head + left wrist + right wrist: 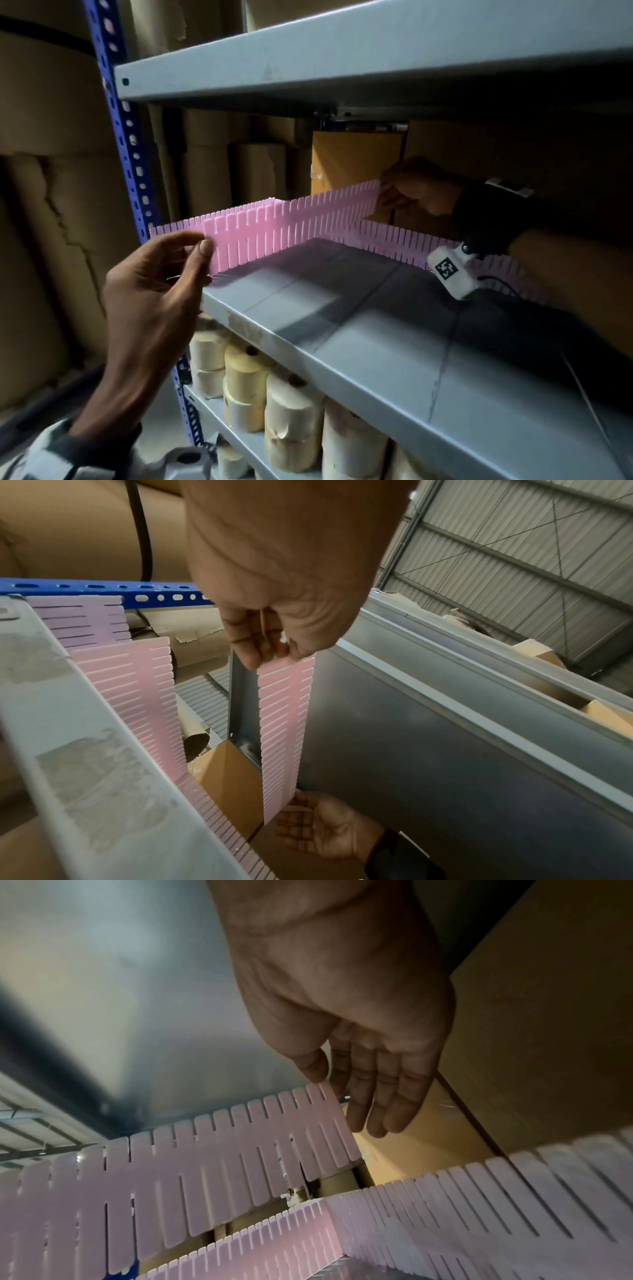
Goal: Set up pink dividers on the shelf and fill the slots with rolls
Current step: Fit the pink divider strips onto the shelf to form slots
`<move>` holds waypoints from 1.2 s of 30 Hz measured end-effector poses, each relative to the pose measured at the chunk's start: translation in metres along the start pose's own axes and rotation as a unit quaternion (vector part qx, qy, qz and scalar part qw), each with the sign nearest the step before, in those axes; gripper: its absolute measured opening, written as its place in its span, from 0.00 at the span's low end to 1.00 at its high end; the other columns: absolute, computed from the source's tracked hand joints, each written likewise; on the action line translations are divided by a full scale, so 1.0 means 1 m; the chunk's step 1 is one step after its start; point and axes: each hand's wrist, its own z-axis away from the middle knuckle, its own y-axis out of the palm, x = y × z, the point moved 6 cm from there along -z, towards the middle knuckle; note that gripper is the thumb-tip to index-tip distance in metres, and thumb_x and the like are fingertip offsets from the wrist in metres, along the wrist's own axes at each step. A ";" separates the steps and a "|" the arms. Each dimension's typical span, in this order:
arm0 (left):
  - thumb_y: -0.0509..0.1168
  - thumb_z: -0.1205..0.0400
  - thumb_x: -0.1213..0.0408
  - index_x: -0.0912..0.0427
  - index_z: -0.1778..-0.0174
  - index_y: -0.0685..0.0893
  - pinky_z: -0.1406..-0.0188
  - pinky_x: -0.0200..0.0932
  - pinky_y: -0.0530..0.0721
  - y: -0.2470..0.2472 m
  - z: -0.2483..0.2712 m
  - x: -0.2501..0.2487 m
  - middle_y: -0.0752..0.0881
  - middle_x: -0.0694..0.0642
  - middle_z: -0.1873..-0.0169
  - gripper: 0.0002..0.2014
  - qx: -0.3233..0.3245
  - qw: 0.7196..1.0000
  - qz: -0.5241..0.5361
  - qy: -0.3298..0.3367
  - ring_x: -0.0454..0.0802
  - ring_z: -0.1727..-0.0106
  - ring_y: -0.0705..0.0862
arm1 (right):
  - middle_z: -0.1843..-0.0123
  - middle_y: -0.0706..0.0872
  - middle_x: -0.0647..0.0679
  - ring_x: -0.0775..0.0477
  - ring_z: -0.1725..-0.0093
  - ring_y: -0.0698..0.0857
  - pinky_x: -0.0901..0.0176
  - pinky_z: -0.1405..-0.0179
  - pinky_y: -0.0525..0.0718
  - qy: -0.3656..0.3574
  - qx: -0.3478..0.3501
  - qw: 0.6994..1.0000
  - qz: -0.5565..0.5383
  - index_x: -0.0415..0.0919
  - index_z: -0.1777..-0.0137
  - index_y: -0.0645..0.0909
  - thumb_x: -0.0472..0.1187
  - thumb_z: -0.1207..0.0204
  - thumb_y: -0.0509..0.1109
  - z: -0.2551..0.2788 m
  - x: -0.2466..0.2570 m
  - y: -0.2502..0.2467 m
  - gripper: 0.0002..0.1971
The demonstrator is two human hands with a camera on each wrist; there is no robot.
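Observation:
A long pink slotted divider (291, 222) hangs level above the grey shelf (342, 308), held at both ends. My left hand (202, 243) pinches its near end between thumb and fingers at the shelf's front left corner. My right hand (385, 195) pinches the far end deep inside the shelf, thumb in front and straight fingers behind (325, 1080). Two more pink dividers stand on the shelf, one along the back (411, 240) and one along the left side (178, 226). Pale rolls (246, 377) are stacked on the shelf below.
The upper shelf (308, 58) hangs close above the hands. A blue perforated upright (126, 137) stands at the left. Brown cardboard boxes (352, 161) and big cardboard tubes fill the space behind the rack.

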 end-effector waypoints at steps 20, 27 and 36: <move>0.72 0.19 0.61 0.56 0.42 0.88 0.60 0.27 0.88 0.030 -0.008 0.032 0.91 0.52 0.59 0.11 -0.039 0.996 -0.068 -0.032 0.45 0.60 0.90 | 0.56 0.92 0.44 0.43 0.53 0.90 0.53 0.56 0.86 0.008 0.032 0.999 -0.007 0.45 0.50 0.85 0.52 0.19 0.71 -0.080 -0.019 0.028 0.11; 0.72 0.18 0.62 0.55 0.42 0.88 0.60 0.27 0.87 0.032 -0.007 0.037 0.91 0.53 0.58 0.10 -0.041 0.996 -0.069 -0.037 0.46 0.62 0.90 | 0.59 0.91 0.45 0.44 0.54 0.90 0.56 0.61 0.83 -0.005 0.038 0.999 -0.012 0.45 0.51 0.85 0.51 0.18 0.71 -0.081 -0.024 0.032 0.10; 0.72 0.18 0.61 0.55 0.41 0.87 0.60 0.27 0.87 0.035 -0.008 0.029 0.91 0.52 0.58 0.10 -0.039 0.996 -0.077 -0.030 0.45 0.60 0.91 | 0.52 0.91 0.41 0.41 0.50 0.90 0.52 0.53 0.85 -0.005 0.049 0.998 -0.028 0.43 0.46 0.85 0.50 0.18 0.70 -0.078 -0.022 0.029 0.11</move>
